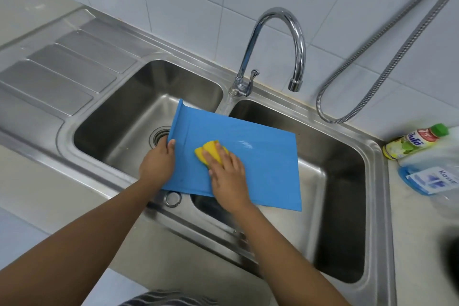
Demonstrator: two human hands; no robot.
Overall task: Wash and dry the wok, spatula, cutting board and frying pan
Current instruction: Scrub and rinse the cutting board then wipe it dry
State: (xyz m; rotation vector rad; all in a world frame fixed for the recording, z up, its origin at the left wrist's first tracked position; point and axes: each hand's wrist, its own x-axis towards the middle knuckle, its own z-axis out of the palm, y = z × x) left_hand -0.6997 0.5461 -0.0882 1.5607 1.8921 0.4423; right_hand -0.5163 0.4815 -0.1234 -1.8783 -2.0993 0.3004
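Left hand [157,164]: fingers curled round the raised left lip of the blue cutting board [260,164], thumb on top. Right hand [227,174]: laid flat, fingers nearly straight, pressing a yellow sponge [211,150] onto the board face. A wet streak shows just beyond the sponge.

The board is tilted and held over the divider of a steel double sink [377,181]. Its lip end is over the left basin [119,112]; the rest covers the right basin [342,194].

Left basin, beyond the left hand: a drain strainer [160,134], partly behind the board lip. Most of the right basin's floor is hidden under the board; only its right side and near side show.

Faucet [280,40] rises beyond both hands, spout over the right basin. Metal hose [387,67] loops to the right of it.

Right of the right hand, on the bench [419,231]: a green-capped bottle [414,143] on its side and a clear bottle of blue liquid [427,176], cut off by the frame. Nearer, a dark blurred shape [450,261] that I cannot identify.

Left of the left hand: ribbed drainboard [67,69].
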